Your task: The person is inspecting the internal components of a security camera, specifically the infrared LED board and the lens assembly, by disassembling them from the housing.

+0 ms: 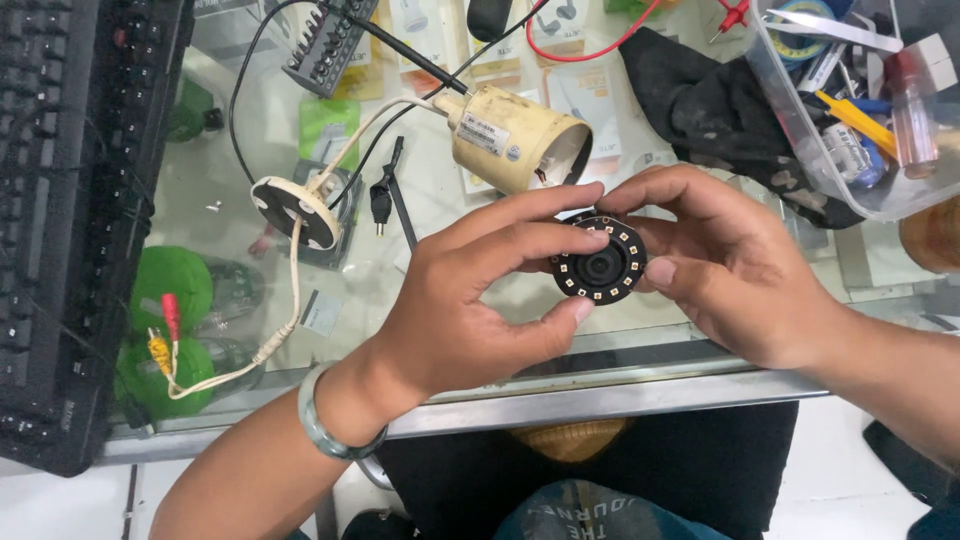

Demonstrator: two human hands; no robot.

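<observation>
From the head view, both of your hands hold one round black LED ring board (pixel 600 262) with a lens at its middle, just above the near edge of the glass surface (pixel 500 310). Your left hand (pixel 470 300) pinches its left rim with thumb below and two fingers above; your right hand (pixel 730 265) pinches the right rim with thumb and forefinger. Just behind the board lies one cream camera housing (pixel 510 137), its open mouth turned toward your hands. One cream cable runs from it to one round mounting base (pixel 297 210), then on to the red and yellow plugs (pixel 163 335) at the left. One black keyboard (pixel 60 220) lies along the left edge, one black cloth (pixel 720 110) behind your right hand, and one clear plastic box (pixel 860 100) of tools at the right. One grey-green bangle (pixel 325 425) circles your left wrist.
</observation>
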